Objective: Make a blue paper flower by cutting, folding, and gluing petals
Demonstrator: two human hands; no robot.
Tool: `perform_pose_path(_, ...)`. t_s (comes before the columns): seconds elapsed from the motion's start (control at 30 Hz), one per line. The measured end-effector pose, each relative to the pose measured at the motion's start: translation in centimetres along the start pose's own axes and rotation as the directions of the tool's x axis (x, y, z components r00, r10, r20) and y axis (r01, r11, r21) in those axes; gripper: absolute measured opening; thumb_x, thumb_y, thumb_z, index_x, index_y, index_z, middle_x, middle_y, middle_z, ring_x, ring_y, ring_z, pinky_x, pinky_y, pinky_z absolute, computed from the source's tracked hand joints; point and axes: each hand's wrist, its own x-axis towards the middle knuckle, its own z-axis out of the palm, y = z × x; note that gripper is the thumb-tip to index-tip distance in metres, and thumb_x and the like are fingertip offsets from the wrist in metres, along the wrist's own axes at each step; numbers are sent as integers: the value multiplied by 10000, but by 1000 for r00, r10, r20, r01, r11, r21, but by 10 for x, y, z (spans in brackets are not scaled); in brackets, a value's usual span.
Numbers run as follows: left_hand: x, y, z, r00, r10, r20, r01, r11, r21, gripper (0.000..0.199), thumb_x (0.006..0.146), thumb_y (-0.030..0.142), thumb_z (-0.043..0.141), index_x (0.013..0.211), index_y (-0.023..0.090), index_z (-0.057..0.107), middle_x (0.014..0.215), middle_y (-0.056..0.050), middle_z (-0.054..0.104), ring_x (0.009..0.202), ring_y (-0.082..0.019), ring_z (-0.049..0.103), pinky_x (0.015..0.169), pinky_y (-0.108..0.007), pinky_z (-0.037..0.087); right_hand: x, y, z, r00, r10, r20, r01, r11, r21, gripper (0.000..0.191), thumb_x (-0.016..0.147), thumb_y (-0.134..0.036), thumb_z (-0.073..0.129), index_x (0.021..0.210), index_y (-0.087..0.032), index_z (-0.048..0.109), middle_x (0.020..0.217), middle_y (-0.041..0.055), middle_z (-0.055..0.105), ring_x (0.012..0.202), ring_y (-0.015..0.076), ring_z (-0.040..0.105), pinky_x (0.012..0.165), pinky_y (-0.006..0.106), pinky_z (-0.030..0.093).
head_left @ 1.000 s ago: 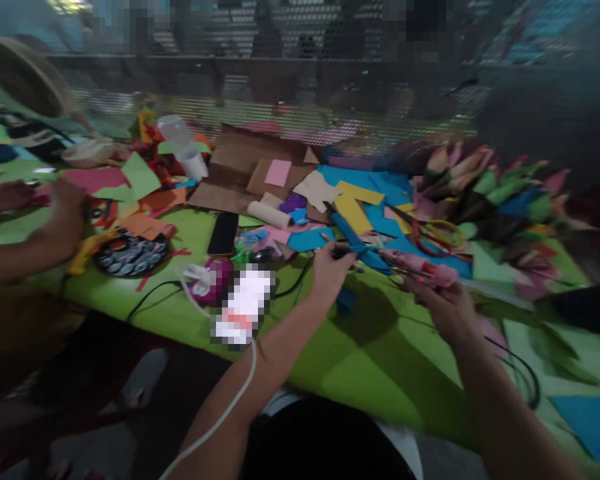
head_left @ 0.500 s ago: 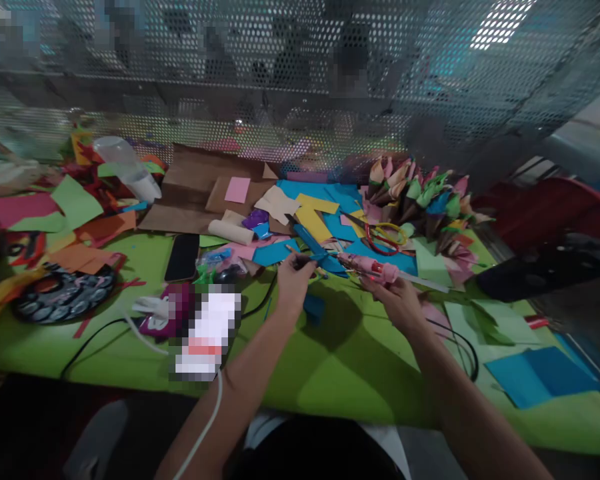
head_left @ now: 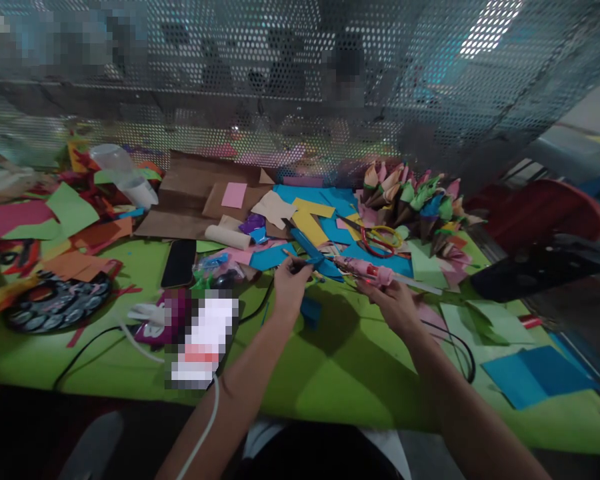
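Observation:
In my right hand is a pink hot glue gun, its nozzle pointing left and a pale glue stick poking out at the back. My left hand pinches a folded piece of blue paper just in front of the nozzle. Whether nozzle and paper touch, I cannot tell. A thin stick end shows by the left fingers. Below, a small blue paper scrap lies on the green table. Scissors with red and yellow handles lie behind the glue gun.
Bunched paper flowers stand at the back right before a perforated metal screen. Brown paper, a dark phone and a lit, blurred-out phone with a white cable are on the left. Blue sheets lie at right.
The whole view has shifted slightly. Both hands keep nearly the same places around the blue paper and the glue gun. A small red glow now shows beneath the gun.

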Motion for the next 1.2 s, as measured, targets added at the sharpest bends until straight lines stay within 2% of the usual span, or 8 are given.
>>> perform_pose_path(0.23, 1, -3, -1, 1000, 15, 28, -15, 1000, 14, 125, 635, 216, 711, 664, 189, 592, 587, 39, 583, 548, -110, 557, 583, -247, 482, -1, -2, 2, 1000, -4, 16, 5, 1000, -12, 429, 759, -551, 684, 922, -161, 759, 768, 43, 670, 676, 190, 533, 610, 304, 440)
perform_pose_path(0.4, 1, -2, -1, 1000, 7, 20, -7, 1000, 10, 132, 639, 206, 720, 668, 189, 593, 596, 41, 578, 555, -113, 555, 591, -254, 484, 0, 0, 2, 1000, -3, -12, 3, 1000, -13, 418, 758, -551, 693, 904, -165, 761, 658, 22, 624, 671, 208, 549, 607, 309, 454)
perform_pose_path(0.57, 2, -2, -1, 1000, 17, 8, -17, 1000, -5, 152, 631, 241, 719, 664, 190, 580, 588, 50, 562, 543, -100, 535, 573, -240, 471, 2, 4, -1, 1000, -15, -17, 14, 1000, -13, 359, 790, -514, 687, 883, -174, 754, 666, 27, 635, 709, 221, 575, 621, 311, 466)
perform_pose_path(0.7, 3, -2, -1, 1000, 3, -13, -3, 1000, -28, 158, 607, 244, 717, 674, 189, 584, 569, 55, 557, 536, -93, 532, 564, -233, 472, 3, 7, -2, 999, -18, -30, 17, 1000, -22, 376, 780, -548, 692, 813, -176, 737, 602, 18, 597, 655, 211, 555, 582, 304, 452)
perform_pose_path(0.83, 4, -2, -1, 1000, -5, -20, 4, 999, -47, 164, 591, 249, 713, 666, 188, 580, 568, 59, 552, 533, -90, 535, 551, -229, 470, 4, 10, -2, 999, -1, -51, 1, 1000, -14, 392, 775, -567, 690, 773, -177, 717, 605, 15, 595, 605, 187, 520, 558, 295, 429)
perform_pose_path(1.03, 5, -2, -1, 1000, 3, -16, -3, 998, -60, 158, 595, 237, 718, 669, 185, 589, 575, 57, 553, 531, -89, 537, 551, -231, 468, 4, 9, -1, 999, -33, -40, 34, 999, 12, 378, 783, -559, 682, 710, -188, 686, 621, 26, 594, 677, 210, 555, 609, 308, 459)
perform_pose_path(1.2, 4, -1, 0, 1000, -3, -7, 2, 997, -71, 162, 592, 235, 728, 671, 181, 596, 590, 45, 567, 557, -99, 547, 561, -239, 481, 3, 2, 0, 999, -29, -20, 29, 1000, -2, 356, 784, -532, 681, 745, -180, 709, 638, 30, 596, 693, 214, 556, 640, 321, 466)
